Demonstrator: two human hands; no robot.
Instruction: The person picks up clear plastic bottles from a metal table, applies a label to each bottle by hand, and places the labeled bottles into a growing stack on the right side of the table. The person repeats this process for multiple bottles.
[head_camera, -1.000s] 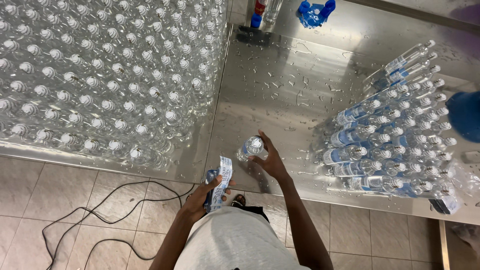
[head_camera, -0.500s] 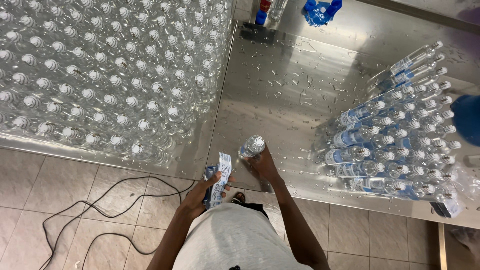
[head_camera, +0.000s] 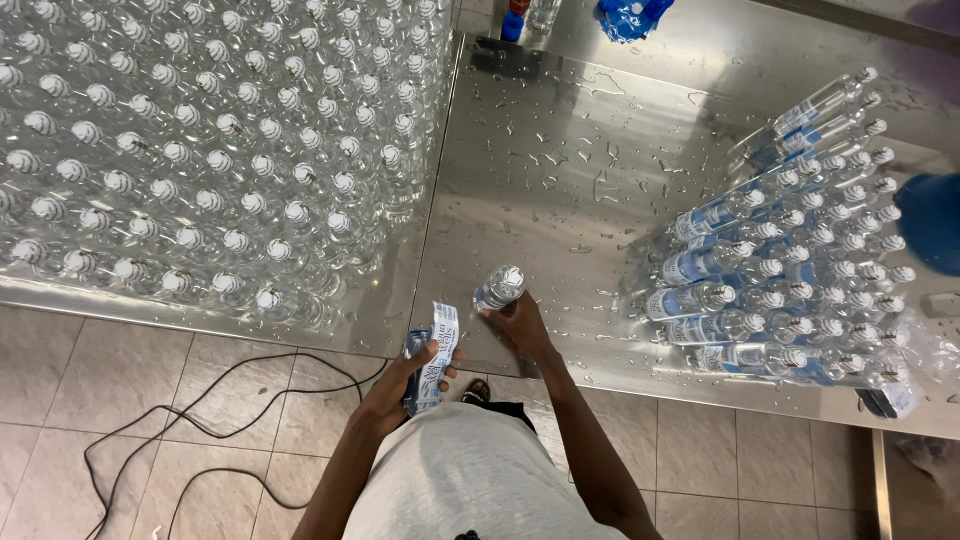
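Bottle, clear plastic with a white cap, now stands lifted off the wet steel table near its front edge, gripped low on its body by your right hand, fingers wrapped around it. One second ago the same hand lay over the bottle down at the table surface; half a second ago it had begun to rise; now the cap points up toward the camera. Judge from this that the bottle has been picked up and brought toward the labels. Your left hand has hardly shifted across the three views: it pinches a stack of blue-and-white labels between thumb and fingers, held just left of the bottle and apart from it. No label shows on the held bottle, though its far side is hidden. To your left, a large block of unlabelled bottles stands upright, caps up, packed in tight rows. To your right, a pile of labelled bottles with blue bands lies on its side, caps facing right, partly in clear plastic wrap. A black cable loops on the tiled floor below the table edge. Water drops cover the bare steel between the two groups.
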